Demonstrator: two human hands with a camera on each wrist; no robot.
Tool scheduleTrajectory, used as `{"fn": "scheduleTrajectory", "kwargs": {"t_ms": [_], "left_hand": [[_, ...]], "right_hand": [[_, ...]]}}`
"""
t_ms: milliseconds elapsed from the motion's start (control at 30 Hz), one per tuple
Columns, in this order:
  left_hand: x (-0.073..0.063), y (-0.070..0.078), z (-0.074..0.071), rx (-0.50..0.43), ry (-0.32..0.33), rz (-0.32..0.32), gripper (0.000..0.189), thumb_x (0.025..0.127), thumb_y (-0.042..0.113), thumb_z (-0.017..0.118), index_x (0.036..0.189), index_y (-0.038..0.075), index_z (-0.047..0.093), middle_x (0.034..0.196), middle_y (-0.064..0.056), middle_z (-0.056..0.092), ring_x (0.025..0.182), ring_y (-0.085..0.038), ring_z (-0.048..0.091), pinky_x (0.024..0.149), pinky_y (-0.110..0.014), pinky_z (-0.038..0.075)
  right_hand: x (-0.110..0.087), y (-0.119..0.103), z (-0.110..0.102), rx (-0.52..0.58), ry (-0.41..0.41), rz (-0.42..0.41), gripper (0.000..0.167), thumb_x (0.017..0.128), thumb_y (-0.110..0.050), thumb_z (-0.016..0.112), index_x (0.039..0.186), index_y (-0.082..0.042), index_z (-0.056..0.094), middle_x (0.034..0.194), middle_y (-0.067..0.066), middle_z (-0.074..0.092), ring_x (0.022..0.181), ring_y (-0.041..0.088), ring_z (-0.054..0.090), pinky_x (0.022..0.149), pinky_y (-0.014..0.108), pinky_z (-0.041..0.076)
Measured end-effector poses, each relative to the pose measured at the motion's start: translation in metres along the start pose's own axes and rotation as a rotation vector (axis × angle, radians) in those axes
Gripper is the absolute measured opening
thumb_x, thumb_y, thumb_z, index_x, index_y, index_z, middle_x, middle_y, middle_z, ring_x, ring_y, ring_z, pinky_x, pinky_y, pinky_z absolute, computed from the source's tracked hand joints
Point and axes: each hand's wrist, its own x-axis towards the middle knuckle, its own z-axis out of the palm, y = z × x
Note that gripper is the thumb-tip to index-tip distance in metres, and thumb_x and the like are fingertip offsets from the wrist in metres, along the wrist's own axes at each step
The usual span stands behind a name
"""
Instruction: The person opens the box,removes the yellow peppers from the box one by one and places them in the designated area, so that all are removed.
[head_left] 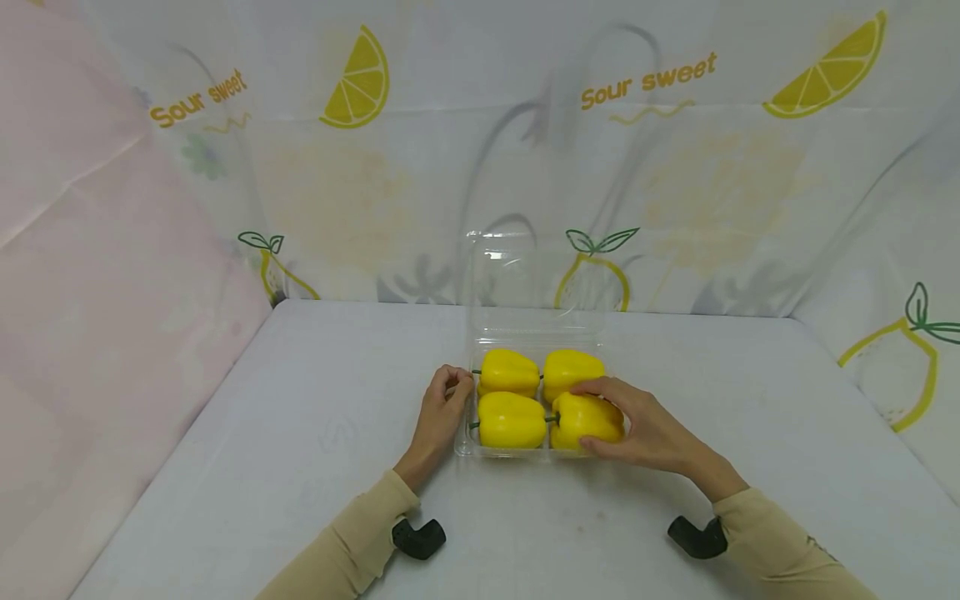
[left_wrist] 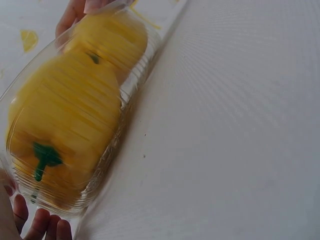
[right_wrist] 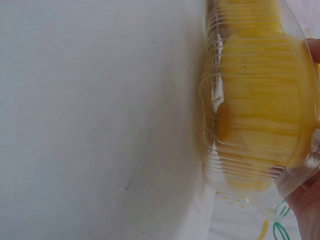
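A clear plastic clamshell container (head_left: pixel 510 455) sits on the table with its lid (head_left: pixel 540 287) raised at the back. Several yellow bell peppers with green stems fill it in two rows: back left (head_left: pixel 510 372), back right (head_left: pixel 573 371), front left (head_left: pixel 513 420). My right hand (head_left: pixel 648 425) grips the front right bell pepper (head_left: pixel 585 421), thumb at its near side and fingers over its far side. At the container's left wall, my left hand (head_left: pixel 442 408) holds the rim with bent fingers. In the left wrist view, fingertips (left_wrist: pixel 37 225) show beside the ribbed plastic end.
A white cloth covers the table (head_left: pixel 337 400). Behind it hangs a curtain (head_left: pixel 450 183) printed with lemons and lettering, and a pinkish curtain (head_left: pixel 112 250) closes the left side. Black wrist-worn devices (head_left: pixel 420 539) sit at both sleeves.
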Motion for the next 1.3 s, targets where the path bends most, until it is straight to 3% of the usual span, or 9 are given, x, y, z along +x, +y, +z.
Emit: {"fn": "scheduleTrajectory", "kwargs": {"t_ms": [600,1300], "left_hand": [[-0.0006,-0.0026,0.0004,0.013,0.012,0.023,0.016,0.096,0.025,0.049,0.098,0.009,0.051,0.111,-0.008,0.057,0.114,-0.023,0.053,0.107,-0.043,0.041],[0.0003,-0.0015,0.0010,0.013,0.008,0.025,0.016,0.096,0.024,0.049,0.100,0.009,0.051,0.112,-0.008,0.057,0.115,-0.022,0.053,0.107,-0.042,0.041]], "right_hand": [[0.0007,-0.0007,0.0008,0.027,0.018,0.015,0.056,0.075,-0.019,0.079,0.126,-0.017,0.055,0.122,-0.006,0.060,0.111,0.008,0.054,0.098,0.013,0.041],[0.0016,-0.0001,0.0016,0.059,0.049,0.074,0.052,0.079,-0.016,0.076,0.126,-0.016,0.055,0.120,-0.001,0.060,0.105,0.009,0.055,0.094,0.019,0.046]]}}
